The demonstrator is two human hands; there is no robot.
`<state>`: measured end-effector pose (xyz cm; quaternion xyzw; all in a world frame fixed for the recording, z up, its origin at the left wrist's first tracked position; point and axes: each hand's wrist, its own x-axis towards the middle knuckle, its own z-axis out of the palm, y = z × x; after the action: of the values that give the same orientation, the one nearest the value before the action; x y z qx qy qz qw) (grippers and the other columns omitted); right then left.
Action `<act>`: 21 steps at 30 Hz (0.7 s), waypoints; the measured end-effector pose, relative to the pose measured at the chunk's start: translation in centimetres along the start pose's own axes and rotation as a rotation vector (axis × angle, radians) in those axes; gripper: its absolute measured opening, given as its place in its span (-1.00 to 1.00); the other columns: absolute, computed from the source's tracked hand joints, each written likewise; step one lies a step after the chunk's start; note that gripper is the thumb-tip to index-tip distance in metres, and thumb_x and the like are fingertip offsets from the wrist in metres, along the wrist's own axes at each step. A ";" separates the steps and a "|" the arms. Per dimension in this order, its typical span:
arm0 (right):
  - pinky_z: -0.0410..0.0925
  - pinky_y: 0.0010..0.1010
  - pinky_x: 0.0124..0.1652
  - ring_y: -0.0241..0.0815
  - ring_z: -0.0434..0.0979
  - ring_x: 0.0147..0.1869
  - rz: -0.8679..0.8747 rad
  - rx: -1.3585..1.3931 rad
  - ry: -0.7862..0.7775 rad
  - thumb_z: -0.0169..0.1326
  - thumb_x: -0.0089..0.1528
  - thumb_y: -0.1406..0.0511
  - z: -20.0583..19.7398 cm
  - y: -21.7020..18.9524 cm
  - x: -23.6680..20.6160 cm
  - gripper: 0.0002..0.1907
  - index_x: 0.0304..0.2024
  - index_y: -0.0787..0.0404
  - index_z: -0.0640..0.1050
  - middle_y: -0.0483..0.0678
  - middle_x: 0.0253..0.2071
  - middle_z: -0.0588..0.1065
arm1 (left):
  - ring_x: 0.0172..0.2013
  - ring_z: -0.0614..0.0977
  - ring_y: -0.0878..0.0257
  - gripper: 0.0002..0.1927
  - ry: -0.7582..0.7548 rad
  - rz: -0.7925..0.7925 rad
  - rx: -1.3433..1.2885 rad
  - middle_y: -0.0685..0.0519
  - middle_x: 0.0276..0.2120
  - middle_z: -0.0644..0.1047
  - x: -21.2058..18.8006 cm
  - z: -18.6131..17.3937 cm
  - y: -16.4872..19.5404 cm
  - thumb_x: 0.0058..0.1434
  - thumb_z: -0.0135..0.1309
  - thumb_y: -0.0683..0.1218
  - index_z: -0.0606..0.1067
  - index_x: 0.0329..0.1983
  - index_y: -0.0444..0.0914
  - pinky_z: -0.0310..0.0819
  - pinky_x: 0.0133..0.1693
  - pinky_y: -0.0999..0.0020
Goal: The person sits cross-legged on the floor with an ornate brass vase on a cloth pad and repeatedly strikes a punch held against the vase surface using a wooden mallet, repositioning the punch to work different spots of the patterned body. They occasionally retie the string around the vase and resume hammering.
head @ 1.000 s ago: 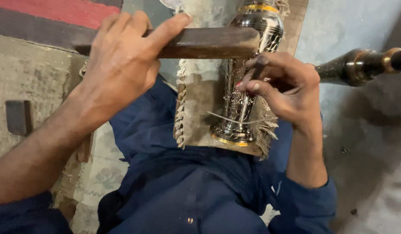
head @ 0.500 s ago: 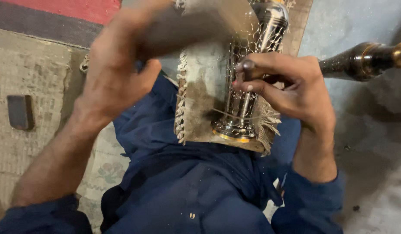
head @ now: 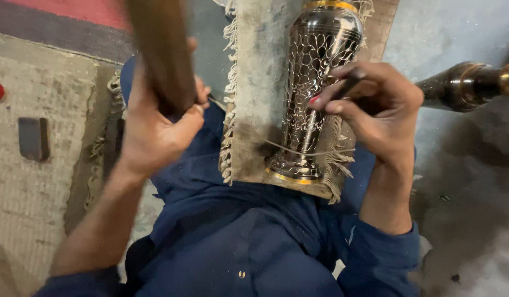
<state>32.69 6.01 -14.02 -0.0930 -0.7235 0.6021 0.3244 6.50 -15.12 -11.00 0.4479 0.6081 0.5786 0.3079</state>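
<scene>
Pretty tight: raised stick (head: 162, 55) blocks the left of the vase (head: 312, 88), second vase (head: 469, 85) crowds the right. Floor (head: 474, 192) lower right is open.

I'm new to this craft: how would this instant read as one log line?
left hand: grips raised wooden mallet | right hand: holds dark chisel against vase | vase: lying on fringed pad over lap

Wooden mallet (head: 162, 55) now raised upright

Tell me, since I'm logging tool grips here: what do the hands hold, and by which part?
Left hand grips a wooden mallet by its lower end. Right hand pinches a thin dark tool near its tip against the vase.
</scene>
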 end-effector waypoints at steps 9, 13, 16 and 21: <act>0.61 -0.39 0.01 -0.10 0.72 0.03 0.074 -0.073 -0.162 0.19 0.33 0.60 0.4 -1.6 1.8 -0.63 0.19 0.42 0.49 0.13 -0.10 0.62 | -0.10 0.60 0.27 -0.51 -0.071 -0.004 0.111 0.02 -0.14 0.54 1.0 -0.3 -0.4 0.36 0.10 -0.32 0.22 0.29 -0.31 0.58 0.03 0.37; 0.64 -0.33 0.10 -0.08 0.69 0.08 0.013 0.024 -0.160 0.20 0.30 0.58 0.2 -0.7 2.7 -0.63 0.15 0.41 0.49 0.13 -0.05 0.58 | -0.13 0.74 0.15 -0.44 -0.099 -0.061 0.600 -0.07 -0.20 0.62 0.8 -1.2 1.6 0.23 0.14 -0.28 0.26 0.27 -0.26 0.59 -0.11 0.28; 0.62 -0.38 0.02 -0.09 0.71 0.04 -0.022 -0.040 -0.193 0.24 0.30 0.58 -0.1 -0.3 2.8 -0.61 0.17 0.41 0.49 0.13 -0.11 0.61 | -0.13 0.72 0.02 -0.35 -0.145 -0.038 0.627 -0.14 -0.19 0.61 1.0 -0.7 3.2 0.22 0.11 -0.29 0.22 0.36 -0.21 0.56 -0.15 0.21; 0.62 -0.44 -0.02 -0.12 0.72 0.00 -0.029 -0.029 -0.188 0.26 0.35 0.55 0.0 0.2 2.7 -0.62 0.19 0.43 0.47 0.14 -0.13 0.63 | -0.14 0.66 -0.13 -0.26 -0.106 0.142 0.697 -0.22 -0.01 0.57 1.6 0.3 4.8 0.13 0.11 -0.34 0.19 0.38 -0.16 0.53 -0.20 0.12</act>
<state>30.56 7.45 -13.26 -0.0304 -0.7606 0.5930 0.2626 7.00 -13.89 -6.09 0.5966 0.7194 0.3324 0.1266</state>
